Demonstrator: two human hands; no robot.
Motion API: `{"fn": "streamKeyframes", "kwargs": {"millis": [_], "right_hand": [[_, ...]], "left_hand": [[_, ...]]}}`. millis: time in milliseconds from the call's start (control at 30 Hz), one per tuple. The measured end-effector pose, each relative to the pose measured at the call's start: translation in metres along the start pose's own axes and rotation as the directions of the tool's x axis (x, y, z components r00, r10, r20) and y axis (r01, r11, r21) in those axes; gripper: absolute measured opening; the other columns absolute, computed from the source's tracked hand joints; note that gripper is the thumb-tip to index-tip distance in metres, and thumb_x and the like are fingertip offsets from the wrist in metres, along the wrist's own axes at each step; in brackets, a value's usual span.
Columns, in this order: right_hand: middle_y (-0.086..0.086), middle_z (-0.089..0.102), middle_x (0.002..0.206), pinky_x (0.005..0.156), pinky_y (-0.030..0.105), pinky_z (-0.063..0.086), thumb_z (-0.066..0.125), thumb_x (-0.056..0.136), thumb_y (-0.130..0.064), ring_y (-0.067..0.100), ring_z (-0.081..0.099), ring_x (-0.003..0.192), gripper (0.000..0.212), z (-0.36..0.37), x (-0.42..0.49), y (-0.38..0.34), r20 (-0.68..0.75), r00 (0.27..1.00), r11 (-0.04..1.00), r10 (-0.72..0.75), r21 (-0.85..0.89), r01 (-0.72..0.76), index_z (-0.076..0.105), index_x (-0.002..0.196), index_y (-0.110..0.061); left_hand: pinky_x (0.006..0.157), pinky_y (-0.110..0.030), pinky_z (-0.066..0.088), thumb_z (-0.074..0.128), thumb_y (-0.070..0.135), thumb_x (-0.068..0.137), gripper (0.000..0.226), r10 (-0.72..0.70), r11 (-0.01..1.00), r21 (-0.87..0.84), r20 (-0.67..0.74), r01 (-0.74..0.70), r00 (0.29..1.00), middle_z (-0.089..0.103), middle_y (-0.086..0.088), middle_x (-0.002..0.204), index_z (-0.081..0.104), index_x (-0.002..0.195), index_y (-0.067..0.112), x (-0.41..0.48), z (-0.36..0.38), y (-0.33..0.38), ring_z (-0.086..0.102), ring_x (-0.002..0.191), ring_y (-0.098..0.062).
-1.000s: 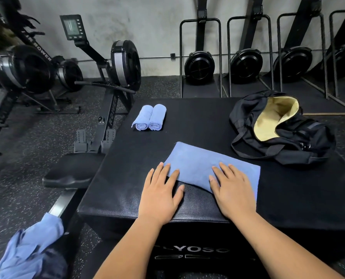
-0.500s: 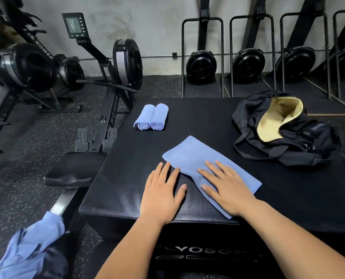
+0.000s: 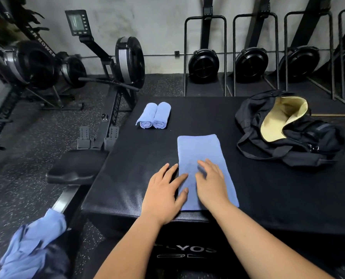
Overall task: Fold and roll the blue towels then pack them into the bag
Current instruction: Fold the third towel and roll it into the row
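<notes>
Folded towel: your blue folded towel (image 3: 202, 152) is lying flat as a long strip at the middle of the worktop (image 3: 278, 200). Its near end is reaching the front edge and its far end is pointing toward the back edge.
Left hand: your left hand (image 3: 163, 195) is resting palm down at the strip's left border. The thumb and forefinger are lying on the cloth, the other fingers on the bare worktop.
Left grip: the grip is lying spread and straight, pinching nothing.
Right hand: your right hand (image 3: 211, 185) is pressing palm down on the near half of the folded towel, fingers pointing toward the back edge.
Right grip: the grip is lying straight and slightly parted, flat on the cloth; the fingertips are showing blurred.
Rolled towels: two rolled towels (image 3: 154, 115) are sitting side by side, touching, near the back-left corner, their spiral ends facing you.
Bag: the black bag (image 3: 312, 141) is slumping near the back-right corner, well apart from the folded towel. Its mouth is gaping open and showing a yellow lining, and a strap is trailing toward the centre.
Loose towels: a heap of loose towels (image 3: 29, 246) is lying off the worktop, beyond its front-left corner; what is carrying it cannot be told.
Surroundings: a rowing machine (image 3: 127, 61) is standing beyond the left edge, its seat (image 3: 77, 166) lying just beside that edge.
</notes>
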State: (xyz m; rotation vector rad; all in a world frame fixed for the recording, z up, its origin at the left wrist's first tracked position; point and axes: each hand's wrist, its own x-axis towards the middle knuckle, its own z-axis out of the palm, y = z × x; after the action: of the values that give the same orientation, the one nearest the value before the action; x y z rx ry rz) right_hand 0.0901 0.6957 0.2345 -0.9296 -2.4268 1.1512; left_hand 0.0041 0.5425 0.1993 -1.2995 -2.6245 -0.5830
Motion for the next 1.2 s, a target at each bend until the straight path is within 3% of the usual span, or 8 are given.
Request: {"fn": "streamKeyframes", "kwargs": {"millis": [133, 333, 433, 500, 633, 900, 1100, 1200], "right_hand": [[-0.009, 0.004, 0.175, 0.131, 0.042, 0.005, 0.023, 0.101, -0.067, 0.016, -0.004, 0.162, 0.069, -0.028, -0.007, 0.043, 0.261, 0.937, 0.791, -0.231, -0.511, 0.337, 0.025, 0.164, -0.039], [-0.015, -0.014, 0.173, 0.130, 0.041, -0.004, 0.004, 0.097, -0.079, 0.006, -0.024, 0.157, 0.075, -0.071, -0.012, 0.078, 0.376, 0.874, 0.620, -0.309, -0.617, 0.485, 0.002, 0.165, -0.046], [-0.013, -0.003, 0.175, 0.131, 0.042, 0.002, 0.017, 0.103, -0.073, 0.009, -0.014, 0.160, 0.069, -0.074, -0.022, 0.088, 0.306, 0.874, 0.648, -0.378, -0.587, 0.486, 0.016, 0.165, -0.043], [-0.007, 0.028, 0.170, 0.129, 0.042, 0.012, 0.037, 0.104, -0.061, 0.017, 0.013, 0.160, 0.060, -0.076, -0.027, 0.087, 0.225, 0.845, 0.678, -0.484, -0.514, 0.525, 0.044, 0.157, -0.034], [-0.010, 0.054, 0.131, 0.116, 0.035, 0.031, 0.067, 0.080, -0.037, 0.021, 0.047, 0.127, 0.039, -0.079, -0.035, 0.087, 0.151, 0.788, 0.691, -0.596, -0.404, 0.600, 0.066, 0.117, -0.024], [-0.016, 0.057, 0.112, 0.095, 0.038, 0.041, 0.077, 0.082, -0.043, 0.017, 0.052, 0.111, 0.024, -0.075, -0.034, 0.093, 0.034, 0.801, 0.733, -0.598, -0.381, 0.564, 0.073, 0.104, -0.034], [-0.021, 0.060, 0.108, 0.092, 0.043, 0.043, 0.071, 0.090, -0.050, 0.015, 0.051, 0.112, 0.021, -0.074, -0.025, 0.100, -0.063, 0.835, 0.801, -0.547, -0.330, 0.500, 0.076, 0.100, -0.032], [-0.022, 0.061, 0.105, 0.091, 0.044, 0.044, 0.068, 0.089, -0.052, 0.013, 0.050, 0.111, 0.025, -0.074, -0.023, 0.100, -0.111, 0.847, 0.834, -0.521, -0.280, 0.476, 0.076, 0.096, -0.030]], "left_hand": [[0.127, -0.042, 0.020, 0.036, 0.064, 0.101, 0.058, -0.024, 1.000, 0.020, 0.048, 0.023, 0.999, 0.031, 0.009, 0.170, 0.045, 0.155, 0.044, 0.000, -0.001, 0.001, 0.012, 0.160, -0.021], [0.127, -0.043, 0.021, 0.040, 0.061, 0.101, 0.057, -0.019, 1.000, -0.015, 0.042, 0.020, 0.999, 0.031, 0.007, 0.170, 0.044, 0.155, 0.045, -0.001, -0.004, 0.000, 0.013, 0.160, -0.021], [0.127, -0.041, 0.022, 0.045, 0.060, 0.101, 0.056, 0.021, 0.998, -0.061, 0.011, -0.020, 1.000, 0.031, 0.007, 0.168, 0.044, 0.154, 0.045, -0.003, -0.007, 0.000, 0.016, 0.159, -0.019], [0.127, -0.040, 0.022, 0.050, 0.064, 0.098, 0.059, 0.063, 0.993, -0.102, 0.006, -0.062, 0.998, 0.033, 0.006, 0.166, 0.047, 0.153, 0.041, -0.005, -0.010, 0.001, 0.020, 0.157, -0.020], [0.122, -0.044, 0.028, 0.061, 0.057, 0.092, 0.054, 0.133, 0.986, -0.106, 0.011, -0.131, 0.991, 0.036, 0.006, 0.162, 0.056, 0.142, 0.037, -0.007, -0.011, 0.002, 0.027, 0.152, -0.024], [0.110, -0.044, 0.038, 0.067, 0.046, 0.091, 0.031, 0.172, 0.978, -0.106, -0.074, -0.179, 0.982, 0.045, -0.003, 0.145, 0.063, 0.109, 0.020, -0.012, -0.016, 0.011, 0.040, 0.137, -0.029], [0.115, -0.043, 0.034, 0.071, 0.063, 0.087, 0.051, 0.291, 0.954, -0.069, -0.040, -0.293, 0.956, 0.045, -0.012, 0.149, 0.066, 0.109, 0.017, -0.013, -0.014, 0.013, 0.040, 0.139, -0.035], [0.114, -0.045, 0.035, 0.073, 0.045, 0.086, 0.037, 0.297, 0.950, -0.089, -0.034, -0.299, 0.954, 0.046, -0.011, 0.149, 0.066, 0.110, 0.018, -0.014, -0.015, 0.014, 0.040, 0.140, -0.034]]}}
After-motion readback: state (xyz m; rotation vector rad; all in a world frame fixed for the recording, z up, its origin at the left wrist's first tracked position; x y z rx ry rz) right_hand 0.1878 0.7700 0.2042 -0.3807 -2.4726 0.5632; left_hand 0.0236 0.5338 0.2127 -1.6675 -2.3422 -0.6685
